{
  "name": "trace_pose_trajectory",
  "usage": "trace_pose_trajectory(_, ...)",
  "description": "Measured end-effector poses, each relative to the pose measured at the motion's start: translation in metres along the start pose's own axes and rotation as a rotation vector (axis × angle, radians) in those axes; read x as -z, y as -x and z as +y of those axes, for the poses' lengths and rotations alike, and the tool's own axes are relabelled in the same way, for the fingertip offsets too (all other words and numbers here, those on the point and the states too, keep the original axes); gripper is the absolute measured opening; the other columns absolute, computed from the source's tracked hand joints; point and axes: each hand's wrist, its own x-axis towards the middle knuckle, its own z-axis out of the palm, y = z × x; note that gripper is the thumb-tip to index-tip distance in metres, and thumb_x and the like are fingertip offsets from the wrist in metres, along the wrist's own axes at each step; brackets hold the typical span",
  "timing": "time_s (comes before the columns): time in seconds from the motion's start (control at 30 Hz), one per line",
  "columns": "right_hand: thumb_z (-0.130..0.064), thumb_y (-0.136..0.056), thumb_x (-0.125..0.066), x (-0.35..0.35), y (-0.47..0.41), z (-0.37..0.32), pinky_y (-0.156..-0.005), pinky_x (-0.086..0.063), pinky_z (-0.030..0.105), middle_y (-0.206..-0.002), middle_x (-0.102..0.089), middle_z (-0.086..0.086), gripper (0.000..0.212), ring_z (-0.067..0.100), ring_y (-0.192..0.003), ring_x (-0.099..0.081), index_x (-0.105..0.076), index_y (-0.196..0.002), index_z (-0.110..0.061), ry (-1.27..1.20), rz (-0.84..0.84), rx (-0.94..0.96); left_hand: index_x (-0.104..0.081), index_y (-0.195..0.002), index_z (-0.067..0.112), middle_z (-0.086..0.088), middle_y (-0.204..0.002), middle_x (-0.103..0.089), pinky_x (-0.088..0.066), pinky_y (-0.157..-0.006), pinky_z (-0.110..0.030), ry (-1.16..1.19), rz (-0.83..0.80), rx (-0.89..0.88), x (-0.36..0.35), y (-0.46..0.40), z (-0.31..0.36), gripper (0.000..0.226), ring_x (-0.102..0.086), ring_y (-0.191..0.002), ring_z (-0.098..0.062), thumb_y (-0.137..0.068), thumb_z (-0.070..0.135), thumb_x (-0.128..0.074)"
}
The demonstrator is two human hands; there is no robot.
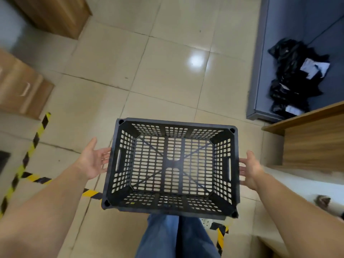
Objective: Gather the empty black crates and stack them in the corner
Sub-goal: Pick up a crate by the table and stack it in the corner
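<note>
An empty black crate [173, 125] with perforated walls and floor hangs level in front of me, above my legs, with its open top facing up. My left hand [93, 161] is at its left wall beside the handle slot, palm turned to the crate and fingertips tucked against the rim. At the right wall, by the other handle slot, my right hand [250, 170] mirrors that hold. The crate is carried between both hands. No other crate is in view.
Beige floor tiles [167, 75] stretch ahead. Wooden cabinets [24, 90] stand at the left and a wooden desk [312, 142] at the right. A grey bench [279, 53] at the far right carries black bags [294, 75]. Yellow-black tape [35, 140] crosses the floor at the left.
</note>
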Motion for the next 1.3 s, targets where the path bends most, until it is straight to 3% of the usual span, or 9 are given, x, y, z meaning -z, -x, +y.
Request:
trace_pose_trajectory(0.1,-0.057,-0.095,-0.017,-0.011,0.041,-0.017,-0.084,-0.037,0.047,-0.095,-0.057,0.012,0.066,0.029,-0.102,-0.050,-0.048,-0.129,-0.011,0.017,0.001,0.041,-0.048,-0.127,0.007,-0.009,-0.112,-0.058,-0.026,-0.106,-0.046,0.080,0.014,-0.017,0.025,0.035,-0.004,0.081,-0.046,-0.115,-0.022,-0.089,0.068,-0.011)
trace_pose_trajectory(0.27,-0.063,-0.092,-0.016,-0.029,0.091,-0.048,-0.086,-0.038,0.047,-0.113,-0.055,0.014,0.071,0.030,-0.106,-0.050,-0.050,-0.127,-0.011,0.087,-0.036,0.102,-0.050,-0.128,0.005,-0.011,-0.126,-0.053,-0.030,-0.097,-0.040,0.212,0.107,-0.048,0.053,0.085,-0.014,0.084,-0.045,-0.114,-0.022,-0.088,0.071,-0.016)
trace_pose_trajectory(0.53,-0.060,-0.093,-0.019,-0.067,0.139,-0.094,-0.090,-0.039,0.045,-0.113,-0.056,0.017,0.065,0.032,-0.106,-0.051,-0.053,-0.115,-0.008,0.257,-0.092,0.210,-0.048,-0.133,0.005,-0.013,-0.133,-0.052,-0.032,-0.096,-0.043,0.387,0.143,-0.085,0.089,0.139,-0.037,0.086,-0.044,-0.127,-0.027,-0.087,0.072,-0.018)
trace_pose_trajectory(0.73,-0.059,-0.093,-0.020,-0.099,0.155,-0.124,-0.087,-0.041,0.044,-0.116,-0.055,0.017,0.064,0.031,-0.107,-0.051,-0.054,-0.115,-0.008,0.372,-0.187,0.252,-0.062,-0.098,0.008,-0.009,-0.083,-0.063,-0.038,-0.083,-0.041,0.530,0.253,-0.148,0.101,0.163,-0.058,0.081,-0.053,-0.079,-0.022,-0.085,0.075,-0.018)
trace_pose_trajectory(0.8,-0.059,-0.094,-0.021,-0.113,0.160,-0.136,-0.085,-0.041,0.044,-0.117,-0.054,0.017,0.064,0.032,-0.107,-0.050,-0.053,-0.114,-0.007,0.418,-0.225,0.275,-0.061,-0.094,0.009,-0.008,-0.078,-0.060,-0.038,-0.085,-0.040,0.599,0.290,-0.176,0.104,0.174,-0.064,0.079,-0.052,-0.078,-0.022,-0.084,0.075,-0.019)
trace_pose_trajectory(0.9,-0.058,-0.094,-0.021,-0.139,0.174,-0.151,-0.084,-0.041,0.044,-0.115,-0.054,0.017,0.064,0.032,-0.107,-0.049,-0.053,-0.114,-0.006,0.498,-0.284,0.313,-0.060,-0.110,0.011,-0.011,-0.096,-0.061,-0.033,-0.100,-0.047,0.730,0.327,-0.219,0.114,0.191,-0.077,0.082,-0.053,-0.094,-0.025,-0.081,0.078,-0.022)
trace_pose_trajectory(1.07,-0.057,-0.095,-0.021,-0.193,0.202,-0.171,-0.086,-0.040,0.045,-0.108,-0.055,0.017,0.063,0.033,-0.108,-0.049,-0.053,-0.111,-0.004,0.648,-0.391,0.372,-0.053,-0.119,0.013,-0.013,-0.099,-0.057,-0.038,-0.087,-0.042,0.961,0.428,-0.271,0.125,0.221,-0.105,0.079,-0.053,-0.094,-0.026,-0.083,0.075,-0.022)
trace_pose_trajectory(1.17,-0.055,-0.096,-0.021,-0.231,0.222,-0.172,-0.085,-0.041,0.044,-0.098,-0.056,0.016,0.062,0.032,-0.104,-0.050,-0.052,-0.112,-0.004,0.741,-0.433,0.416,-0.053,-0.121,0.014,-0.013,-0.101,-0.056,-0.034,-0.100,-0.046,1.077,0.489,-0.316,0.134,0.237,-0.125,0.077,-0.053,-0.096,-0.026,-0.083,0.074,-0.022)
trace_pose_trajectory(1.3,-0.058,-0.095,-0.020,-0.284,0.255,-0.157,-0.078,-0.043,0.042,-0.109,-0.056,0.017,0.065,0.033,-0.104,-0.051,-0.052,-0.112,-0.004,0.856,-0.487,0.457,-0.053,-0.124,0.015,-0.012,-0.101,-0.055,-0.036,-0.101,-0.047,1.236,0.553,-0.360,0.154,0.258,-0.154,0.076,-0.053,-0.097,-0.026,-0.084,0.073,-0.022)
